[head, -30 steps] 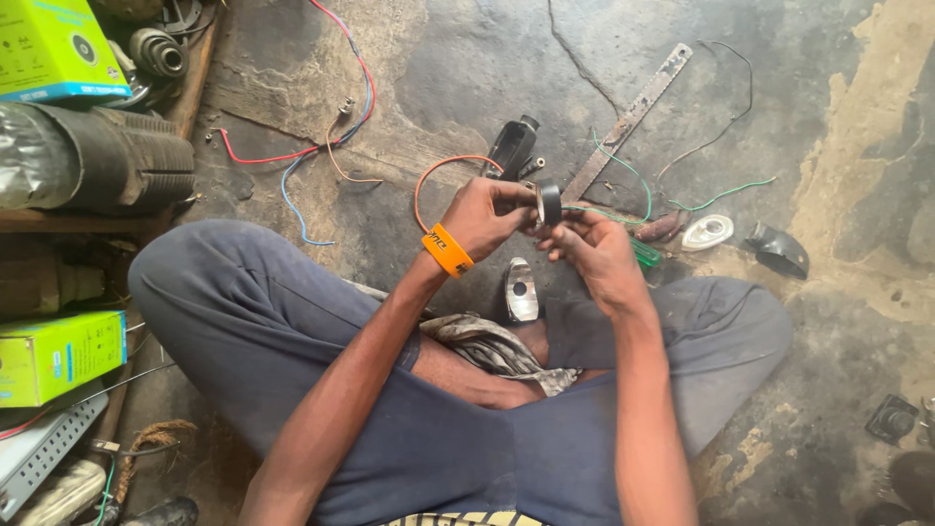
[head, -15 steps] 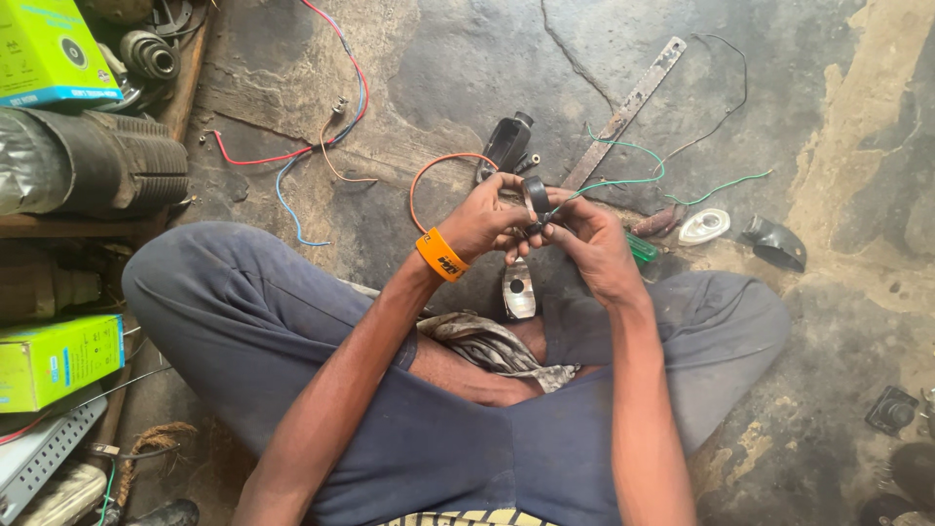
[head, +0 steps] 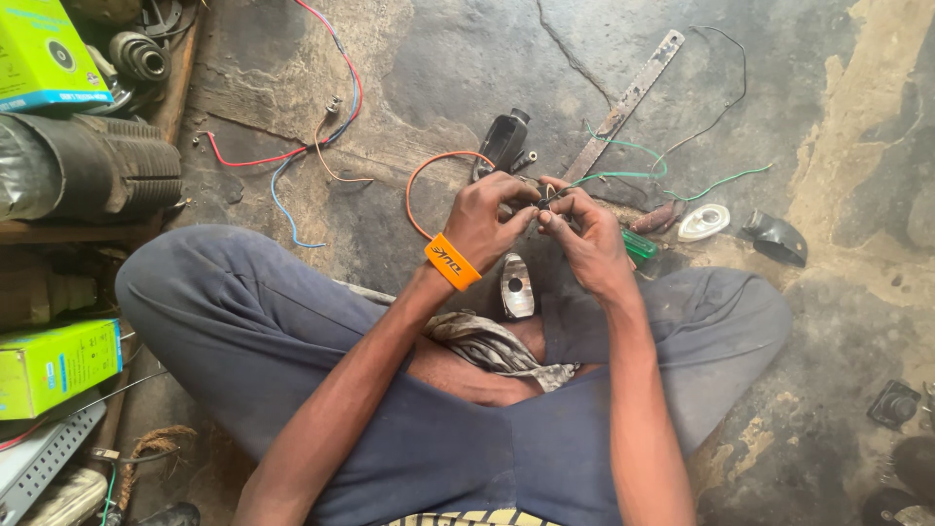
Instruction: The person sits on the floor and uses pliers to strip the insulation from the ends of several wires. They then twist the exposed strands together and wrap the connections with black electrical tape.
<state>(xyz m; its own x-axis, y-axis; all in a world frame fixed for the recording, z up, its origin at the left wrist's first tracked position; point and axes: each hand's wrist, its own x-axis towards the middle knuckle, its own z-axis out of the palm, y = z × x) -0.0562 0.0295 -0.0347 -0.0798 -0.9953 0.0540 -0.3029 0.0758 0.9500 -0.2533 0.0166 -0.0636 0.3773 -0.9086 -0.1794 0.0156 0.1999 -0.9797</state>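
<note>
Green boxes [head: 44, 49] at frame left, hacksaw blade [head: 628, 102] upper centre, red and blue wires [head: 312, 127] upper left, silver cover [head: 515, 286] centre.

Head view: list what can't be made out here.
- Small dark part between left hand and right hand: fingers cover it, too small to identify.
- Green wire: its end is hidden in the fingers.
- Green box: cut off by the left edge.
- Black parts: cut off at the right edge.
</note>
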